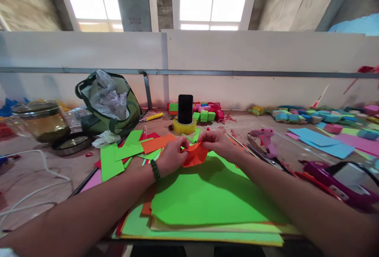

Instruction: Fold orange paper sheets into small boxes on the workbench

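Note:
Between my two hands is a piece of folded orange paper, held just above a stack of coloured sheets with a green sheet on top. My left hand, with a dark beaded bracelet at the wrist, pinches the paper's left side. At its upper right edge, the fingers of my right hand are closed on it. Left of my hands lie cut green paper pieces and a flat orange strip.
A phone stands in a yellow tape roll ahead. Folded paper blocks sit behind it. At the right are a pink glue gun and a purple device. A green bag and a glass jar stand left.

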The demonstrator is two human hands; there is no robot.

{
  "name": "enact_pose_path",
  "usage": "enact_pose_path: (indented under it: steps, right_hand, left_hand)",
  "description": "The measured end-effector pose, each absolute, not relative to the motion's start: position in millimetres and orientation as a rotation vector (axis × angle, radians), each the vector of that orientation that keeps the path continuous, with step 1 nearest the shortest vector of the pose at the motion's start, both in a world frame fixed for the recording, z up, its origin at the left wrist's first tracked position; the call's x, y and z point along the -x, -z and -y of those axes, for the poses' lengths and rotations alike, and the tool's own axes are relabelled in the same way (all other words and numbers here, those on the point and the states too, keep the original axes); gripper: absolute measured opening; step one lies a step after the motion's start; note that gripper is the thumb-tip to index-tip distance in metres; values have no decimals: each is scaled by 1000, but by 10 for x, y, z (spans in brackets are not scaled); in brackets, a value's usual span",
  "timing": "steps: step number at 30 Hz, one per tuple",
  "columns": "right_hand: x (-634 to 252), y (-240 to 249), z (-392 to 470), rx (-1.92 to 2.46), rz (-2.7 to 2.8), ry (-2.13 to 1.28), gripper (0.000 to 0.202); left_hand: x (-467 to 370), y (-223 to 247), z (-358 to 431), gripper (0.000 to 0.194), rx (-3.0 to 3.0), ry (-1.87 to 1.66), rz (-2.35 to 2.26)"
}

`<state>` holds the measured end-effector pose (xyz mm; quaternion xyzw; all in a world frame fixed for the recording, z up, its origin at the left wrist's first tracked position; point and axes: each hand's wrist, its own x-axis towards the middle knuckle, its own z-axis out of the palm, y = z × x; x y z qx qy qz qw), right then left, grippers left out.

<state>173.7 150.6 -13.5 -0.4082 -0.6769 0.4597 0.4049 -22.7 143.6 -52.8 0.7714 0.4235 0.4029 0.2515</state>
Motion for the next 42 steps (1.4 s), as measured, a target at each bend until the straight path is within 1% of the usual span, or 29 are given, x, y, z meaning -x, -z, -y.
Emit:
enact_pose_path:
  steps: [2,7,9,11,13,15,17,22,25,28,32,35,39,42]
  right_hand:
    - [-1734,119,-1480,1025,1724,-1140,12]
    - [-1730,87,-1407,937,1871,-986,18]
    - [-1725,113,-1394,847,1981,-836,19]
    - [-1724,156,-1397,807,2072,-630,15]
    - [-1731,200,-1414,858,2107,-453,12]
    - [-1744,228,-1444,951,2102,-371,12]
    - [-1756,239,-1479,984,2103,-416,11]
    - [-1767,255,-1538,980,2086,-736,11]
    - [-1770,263,-1534,950,2127,-771,14]
    - [-1767,263,-1522,869,2136,-749,18]
    - [-1746,254,-1489,775,2101,-667,20]
    - [-1727,231,-1431,686,2191,-573,25]
    - [-1727,220,-1384,696,2296,-380,32]
    - [-1748,236,-1407,711,2325,-371,33]
  left_hand:
    - [218,533,-1418,17,-2101,-1114,-1168]
    - [194,441,-1312,17,-2196,-1105,-1240]
    - [183,398,-1279,16,-2236,-1075,-1250]
    - [174,383,-1273,15,-2209,-1083,-1222]
    - [173,396,-1295,12,-2144,-1106,-1196]
    - [182,424,-1334,8,-2102,-1122,-1201]
    - [197,451,-1375,6,-2084,-1137,-1211]
    - [217,490,-1438,6,-1969,-1140,-1234]
    - [213,497,-1441,6,-1957,-1109,-1241]
    - [210,491,-1426,6,-2031,-1133,-1238]
    - [208,478,-1396,11,-2090,-1134,-1197]
    - [198,465,-1379,9,-2052,-1159,-1172]
    - [179,427,-1354,5,-2011,-1171,-1133]
    - [172,393,-1330,9,-1969,-1121,-1118]
